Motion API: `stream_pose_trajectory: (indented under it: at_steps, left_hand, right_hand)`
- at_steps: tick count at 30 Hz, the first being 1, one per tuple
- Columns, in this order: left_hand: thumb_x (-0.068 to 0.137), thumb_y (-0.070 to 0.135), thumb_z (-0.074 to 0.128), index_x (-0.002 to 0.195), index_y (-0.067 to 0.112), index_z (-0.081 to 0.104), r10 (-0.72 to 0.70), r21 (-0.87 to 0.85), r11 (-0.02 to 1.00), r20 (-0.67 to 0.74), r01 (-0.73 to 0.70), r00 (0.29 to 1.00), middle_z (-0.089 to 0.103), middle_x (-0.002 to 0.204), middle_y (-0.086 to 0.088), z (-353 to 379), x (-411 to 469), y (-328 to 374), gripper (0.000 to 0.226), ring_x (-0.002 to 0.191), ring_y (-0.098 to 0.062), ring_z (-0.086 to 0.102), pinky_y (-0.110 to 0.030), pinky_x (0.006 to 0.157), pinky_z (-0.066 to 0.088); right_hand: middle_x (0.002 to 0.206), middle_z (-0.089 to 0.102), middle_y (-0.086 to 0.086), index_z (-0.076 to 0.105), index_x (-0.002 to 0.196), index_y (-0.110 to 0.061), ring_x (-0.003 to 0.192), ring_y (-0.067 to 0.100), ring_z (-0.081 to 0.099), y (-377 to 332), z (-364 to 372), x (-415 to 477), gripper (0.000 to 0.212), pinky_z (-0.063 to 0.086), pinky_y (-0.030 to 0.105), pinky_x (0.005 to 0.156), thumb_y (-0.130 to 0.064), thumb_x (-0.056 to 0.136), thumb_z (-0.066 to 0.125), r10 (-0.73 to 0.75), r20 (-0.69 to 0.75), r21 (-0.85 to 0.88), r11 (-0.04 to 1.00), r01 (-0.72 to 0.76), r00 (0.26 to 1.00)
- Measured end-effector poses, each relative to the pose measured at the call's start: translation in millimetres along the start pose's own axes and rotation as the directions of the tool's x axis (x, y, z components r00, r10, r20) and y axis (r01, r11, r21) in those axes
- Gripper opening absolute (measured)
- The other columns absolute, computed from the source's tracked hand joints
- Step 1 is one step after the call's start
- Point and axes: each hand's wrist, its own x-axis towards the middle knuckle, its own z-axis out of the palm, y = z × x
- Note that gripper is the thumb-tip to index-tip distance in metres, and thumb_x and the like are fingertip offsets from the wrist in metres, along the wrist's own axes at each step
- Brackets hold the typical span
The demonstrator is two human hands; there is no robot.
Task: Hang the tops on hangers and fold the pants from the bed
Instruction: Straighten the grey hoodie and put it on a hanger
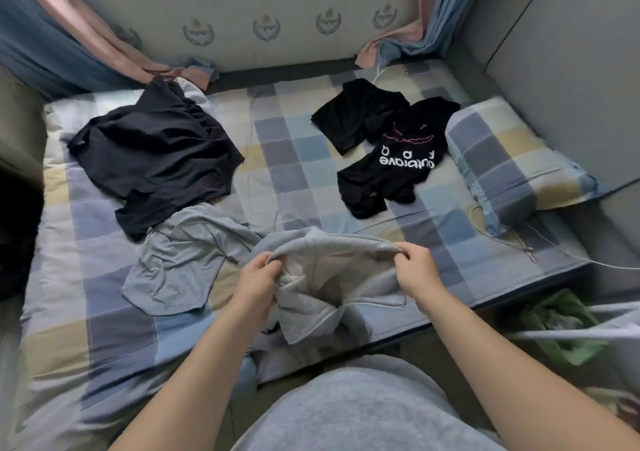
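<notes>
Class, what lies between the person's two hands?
An edge of the grey garment, gripped by the left hand and right hand; head view shows it.

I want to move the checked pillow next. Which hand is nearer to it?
Right. The right hand sits below and left of the pillow; the left hand is farther left, across the grey garment.

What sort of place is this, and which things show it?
Probably a bedroom: a bed with a checked sheet, a matching pillow on it, and curtains hanging behind.
</notes>
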Motion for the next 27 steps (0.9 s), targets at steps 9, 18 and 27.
stream_pose_trajectory:
  at_steps: [9, 18, 27]
  left_hand:
    - [0.102, 0.025, 0.054, 0.117, 0.014, 0.069, -0.06, -0.019, 0.997, 0.377, 0.073, 0.924, 0.076, 0.103, -0.011, 89, -22, 25, 0.024, 0.09, -0.024, 0.074, -0.036, 0.073, 0.059]
    - [0.097, 0.026, 0.057, 0.104, 0.012, 0.074, -0.109, 0.14, 0.99, 0.72, 0.01, 0.685, 0.07, 0.09, -0.013, 182, -119, 28, 0.023, 0.072, -0.02, 0.068, -0.03, 0.057, 0.056]
    - [0.096, 0.031, 0.056, 0.092, 0.016, 0.078, -0.278, 0.323, 0.946, 0.839, -0.016, 0.467, 0.07, 0.093, -0.015, 227, -256, -81, 0.027, 0.078, -0.024, 0.069, -0.036, 0.066, 0.058]
  right_hand:
    - [0.099, 0.076, 0.011, 0.08, 0.084, -0.023, 0.103, 0.032, 0.069, 45, -55, -37, 0.03, 0.053, 0.055, 0.097, -0.02, 0.096, 0.053, 0.296, -0.128, 0.548, 0.816, -0.181, 0.946]
    - [0.111, 0.049, 0.0, 0.058, 0.116, -0.027, 0.108, 0.029, 0.054, 112, -99, -147, 0.033, 0.049, 0.04, 0.086, -0.048, 0.09, 0.057, 0.335, -0.412, -0.042, 0.922, -0.385, 0.847]
    - [0.1, 0.068, 0.017, 0.065, 0.109, -0.004, 0.084, 0.033, 0.072, 210, -128, -311, 0.027, 0.063, 0.04, 0.068, -0.027, 0.099, 0.055, 0.677, -0.029, 0.27, 0.714, -0.646, 0.735]
